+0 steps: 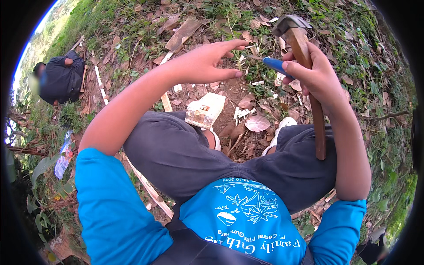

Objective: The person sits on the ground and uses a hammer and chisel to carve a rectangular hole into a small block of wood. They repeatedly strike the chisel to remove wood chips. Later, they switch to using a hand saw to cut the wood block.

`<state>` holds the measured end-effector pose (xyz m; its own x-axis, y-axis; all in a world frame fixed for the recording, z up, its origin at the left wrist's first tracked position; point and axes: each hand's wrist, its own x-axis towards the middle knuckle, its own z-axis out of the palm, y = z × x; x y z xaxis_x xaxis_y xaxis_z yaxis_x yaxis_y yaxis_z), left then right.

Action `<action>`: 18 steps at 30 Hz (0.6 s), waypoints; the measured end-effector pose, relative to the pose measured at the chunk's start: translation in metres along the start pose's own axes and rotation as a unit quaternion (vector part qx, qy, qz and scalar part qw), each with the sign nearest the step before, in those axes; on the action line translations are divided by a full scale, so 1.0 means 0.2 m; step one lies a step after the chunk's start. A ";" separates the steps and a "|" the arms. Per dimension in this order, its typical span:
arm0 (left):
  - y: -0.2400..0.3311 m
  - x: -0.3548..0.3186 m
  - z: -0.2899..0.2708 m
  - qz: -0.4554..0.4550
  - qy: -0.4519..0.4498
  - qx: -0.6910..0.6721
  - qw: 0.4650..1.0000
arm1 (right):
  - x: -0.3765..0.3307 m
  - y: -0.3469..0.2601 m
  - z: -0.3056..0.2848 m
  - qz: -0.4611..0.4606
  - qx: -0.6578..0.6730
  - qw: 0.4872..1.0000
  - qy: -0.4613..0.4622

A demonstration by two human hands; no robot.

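Observation:
My right hand (319, 77) is closed around the wooden handle of a claw hammer (317, 119), whose metal head points up and whose handle end hangs over my right thigh. The same hand grips a blue-handled tool (274, 65); its thin metal tip points left, and I cannot tell its exact kind. My left hand (212, 62) is raised and holds nothing, with the fingers spread near that tip. Below it, a pale, partly carved wood block (206, 109) lies by my left knee and shoe.
Wood chips (241, 114) and dry leaves lie between my feet. A weathered board (183, 35) lies ahead, with pale wood strips (100, 84) to the left. Another person (62, 79) in dark clothes sits at the far left. A colourful plastic wrapper (64, 155) lies among plants.

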<state>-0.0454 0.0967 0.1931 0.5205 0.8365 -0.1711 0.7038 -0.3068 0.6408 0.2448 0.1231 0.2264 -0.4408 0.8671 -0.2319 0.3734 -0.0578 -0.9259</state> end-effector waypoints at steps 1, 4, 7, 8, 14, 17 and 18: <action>0.00 0.00 0.05 0.043 0.031 -0.013 0.999 | 0.00 -0.01 0.06 -0.013 0.018 0.999 -0.028; 0.08 -0.01 0.08 0.021 -0.055 -0.035 0.998 | 0.04 -0.01 0.19 -0.017 0.008 0.994 -0.107; 0.05 -0.02 0.10 -0.044 -0.134 -0.029 0.990 | 0.07 0.06 0.31 -0.118 0.032 0.988 -0.098; 0.01 -0.04 0.09 -0.038 -0.127 -0.046 0.990 | 0.07 0.06 0.33 -0.104 0.025 0.990 -0.093; -0.22 -0.13 0.11 -0.120 0.056 -0.288 0.949 | -0.04 -0.08 0.35 0.022 0.028 0.997 -0.063; -0.31 -0.17 0.13 -0.092 0.106 -0.334 0.932 | -0.07 -0.07 0.28 0.058 -0.011 0.995 -0.083; -0.33 -0.17 0.16 -0.054 0.111 -0.347 0.930 | -0.07 -0.06 0.27 0.062 -0.014 0.994 -0.088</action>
<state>-0.0948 0.0742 0.1325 0.2980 0.9423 -0.1523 0.2241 0.0860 0.9708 0.2024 0.0855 0.2236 -0.5245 0.7543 -0.3949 0.4552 -0.1435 -0.8787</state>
